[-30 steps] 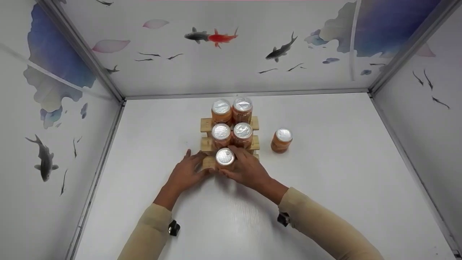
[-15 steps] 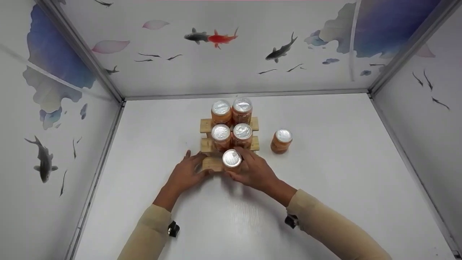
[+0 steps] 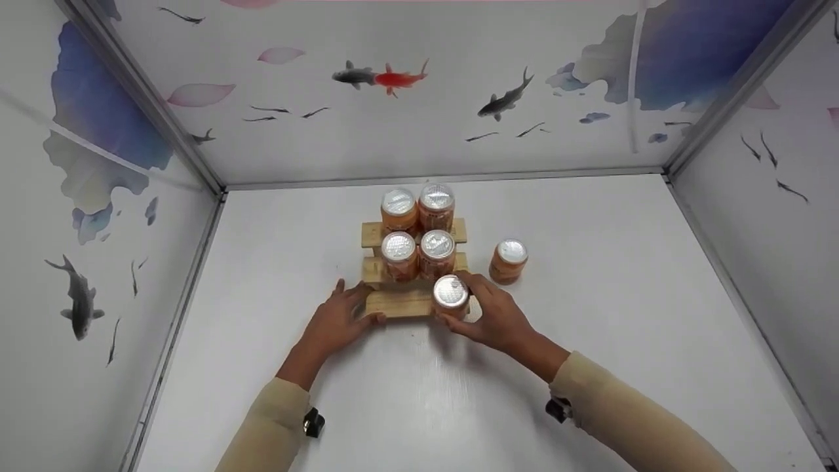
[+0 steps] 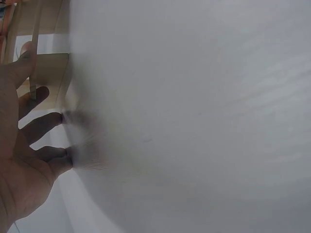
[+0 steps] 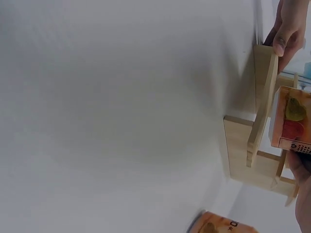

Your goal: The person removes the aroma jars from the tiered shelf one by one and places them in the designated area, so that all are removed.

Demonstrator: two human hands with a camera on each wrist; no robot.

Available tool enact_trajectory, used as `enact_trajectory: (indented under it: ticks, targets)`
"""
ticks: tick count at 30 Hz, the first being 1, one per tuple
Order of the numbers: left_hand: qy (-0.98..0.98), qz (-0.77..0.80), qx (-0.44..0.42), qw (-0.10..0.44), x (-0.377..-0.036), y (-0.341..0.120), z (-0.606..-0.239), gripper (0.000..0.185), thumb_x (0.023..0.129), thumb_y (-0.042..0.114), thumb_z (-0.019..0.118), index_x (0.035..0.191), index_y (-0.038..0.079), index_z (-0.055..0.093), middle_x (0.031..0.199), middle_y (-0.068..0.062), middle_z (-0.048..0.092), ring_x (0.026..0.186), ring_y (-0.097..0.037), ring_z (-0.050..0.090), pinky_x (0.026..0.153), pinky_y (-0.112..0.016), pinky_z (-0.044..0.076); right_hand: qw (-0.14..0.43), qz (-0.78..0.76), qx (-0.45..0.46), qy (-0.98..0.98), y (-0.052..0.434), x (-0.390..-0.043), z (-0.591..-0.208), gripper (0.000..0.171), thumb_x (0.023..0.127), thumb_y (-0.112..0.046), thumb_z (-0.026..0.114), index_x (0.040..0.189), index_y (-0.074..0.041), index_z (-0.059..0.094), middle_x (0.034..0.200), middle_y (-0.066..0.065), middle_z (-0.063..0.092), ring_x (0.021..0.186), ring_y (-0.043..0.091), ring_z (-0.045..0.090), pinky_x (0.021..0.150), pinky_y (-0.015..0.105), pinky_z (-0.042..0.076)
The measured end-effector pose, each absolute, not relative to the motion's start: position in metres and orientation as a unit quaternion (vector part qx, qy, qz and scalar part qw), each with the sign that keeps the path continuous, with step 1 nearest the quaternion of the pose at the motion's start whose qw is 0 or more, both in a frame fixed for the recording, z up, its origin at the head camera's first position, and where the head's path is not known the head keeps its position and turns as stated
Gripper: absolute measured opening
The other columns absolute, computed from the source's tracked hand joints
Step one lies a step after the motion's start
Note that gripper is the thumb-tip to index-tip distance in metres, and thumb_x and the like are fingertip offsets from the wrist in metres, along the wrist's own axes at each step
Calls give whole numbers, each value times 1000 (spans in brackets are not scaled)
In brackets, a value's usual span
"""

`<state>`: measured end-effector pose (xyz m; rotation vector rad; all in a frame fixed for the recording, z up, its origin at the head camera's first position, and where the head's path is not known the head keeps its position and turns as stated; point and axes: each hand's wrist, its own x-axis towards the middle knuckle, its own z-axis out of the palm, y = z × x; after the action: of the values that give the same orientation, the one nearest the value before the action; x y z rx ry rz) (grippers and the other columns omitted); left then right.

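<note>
A stepped wooden rack point(image 3: 400, 303) stands mid-table, its lowest step bare to the left. My left hand point(image 3: 334, 321) holds that step's left end, thumb at the front edge; in the left wrist view, the other fingers point(image 4: 43, 127) spread behind and below the board. With my right hand point(image 3: 501, 318) I grip an orange can point(image 3: 451, 292) with a silvery lid, upright at the right end of the lowest step. Pictures of fruit show on this can point(image 5: 294, 121) in the right wrist view. Two similar cans point(image 3: 399, 248) occupy the middle step, and two more point(image 3: 437, 196) the top.
Another orange can point(image 3: 509, 262) stands alone on the white table point(image 3: 590, 282), just right of the rack. Walls printed with fish point(image 3: 400, 78) enclose the table at the back and both sides. Metal strips point(image 3: 314, 182) run along the wall bases.
My right hand has slid the gripped can rightward along the lowest step, uncovering its left and middle. The left hand keeps its place at the rack. The head view has tilted slightly.
</note>
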<state>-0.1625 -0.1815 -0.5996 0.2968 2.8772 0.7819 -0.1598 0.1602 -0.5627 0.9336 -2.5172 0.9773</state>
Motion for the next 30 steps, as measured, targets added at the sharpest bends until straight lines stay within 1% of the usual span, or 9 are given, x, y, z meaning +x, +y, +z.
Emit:
enact_trajectory:
  ticks: [5,9,11,15,19,24,27,30]
  targets:
    - [955,271,92,79,-161,-181,-600,75,102,68,67,161,23,60,169,-13,54,164,-56,32,122,-76,42,141,346,304,-876,176,-160,-561,83,84,-25,100,150,3,57,131,19,73,109,30,78,86,49,68]
    - [955,272,91,80,-161,-181,-599,74,103,68,67,161,23,60,170,-13,53,164,-56,31,121,-77,41,140,343,289,-883,189,-161,-559,83,84,-25,99,150,2,57,135,21,71,108,32,78,86,51,68]
    - [954,273,91,79,-161,-181,-598,73,103,67,67,161,23,60,170,-13,53,164,-56,31,120,-78,41,145,341,285,-884,196,-163,-559,83,84,-25,99,149,2,57,135,21,71,108,32,78,86,51,68]
    - [955,270,95,76,-162,-181,-599,75,103,68,67,161,21,60,169,-14,53,164,-57,32,120,-78,41,163,339,287,-881,208,-167,-559,87,83,-21,100,154,2,54,136,23,71,107,33,79,85,51,68]
    - [955,268,97,75,-163,-182,-602,78,102,69,66,161,19,59,168,-14,54,163,-57,32,122,-77,41,168,341,281,-881,218,-169,-560,89,84,-19,99,157,1,53,141,22,71,112,33,78,86,50,68]
    - [955,271,98,74,-163,-183,-603,78,102,68,68,162,20,59,168,-15,53,164,-57,32,121,-77,42,156,337,259,-892,232,-171,-561,81,84,-21,99,150,4,58,133,20,73,113,34,78,87,53,68]
    - [955,270,98,70,-163,-182,-603,77,102,67,69,161,20,59,168,-15,54,164,-57,32,120,-77,43,158,328,250,-897,241,-172,-562,81,85,-22,99,149,5,58,128,20,73,111,34,78,86,53,68]
    - [955,270,98,68,-163,-182,-602,76,102,67,69,161,20,60,168,-15,54,163,-57,33,120,-78,42,158,324,247,-899,248,-174,-563,81,85,-21,99,149,5,57,128,20,74,111,34,78,86,53,68]
